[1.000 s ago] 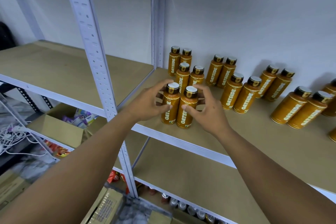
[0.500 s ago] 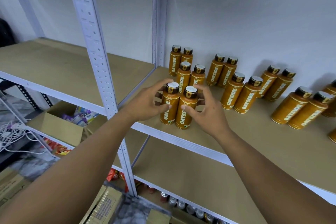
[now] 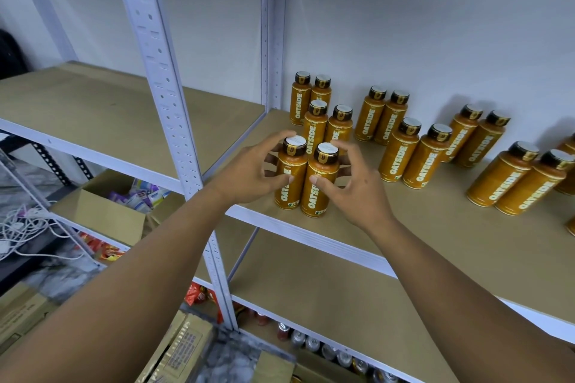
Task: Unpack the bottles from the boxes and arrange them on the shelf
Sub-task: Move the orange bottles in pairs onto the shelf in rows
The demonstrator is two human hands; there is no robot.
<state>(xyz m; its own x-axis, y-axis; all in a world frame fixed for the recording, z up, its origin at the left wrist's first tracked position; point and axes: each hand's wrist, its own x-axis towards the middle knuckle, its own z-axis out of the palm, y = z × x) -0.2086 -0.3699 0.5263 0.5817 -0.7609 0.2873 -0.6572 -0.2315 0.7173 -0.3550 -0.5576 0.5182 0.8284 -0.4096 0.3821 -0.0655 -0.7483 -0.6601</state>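
Observation:
Two orange Oatside bottles stand side by side and touching near the front edge of the brown shelf board [image 3: 435, 236]. My left hand [image 3: 249, 174] grips the left bottle [image 3: 295, 165], thumb on its front and fingers behind its neck. The right bottle [image 3: 314, 204] is held the same way by my right hand [image 3: 357, 193]. Behind them two more pairs [image 3: 317, 127] stand in a column toward the wall. Several further pairs [image 3: 413, 155] stand to the right along the wall.
A white perforated post [image 3: 165, 93] rises just left of my left wrist. The neighbouring shelf bay [image 3: 93, 109] lies to the left. Below are a bare lower board [image 3: 326, 289], an open cardboard box [image 3: 109, 214] of packets, white cables [image 3: 25, 227], cans [image 3: 311, 342] and cartons [image 3: 180, 348].
Both hands stay wrapped round the front pair of bottles, which stand in the same spot. Only the view has shifted slightly.

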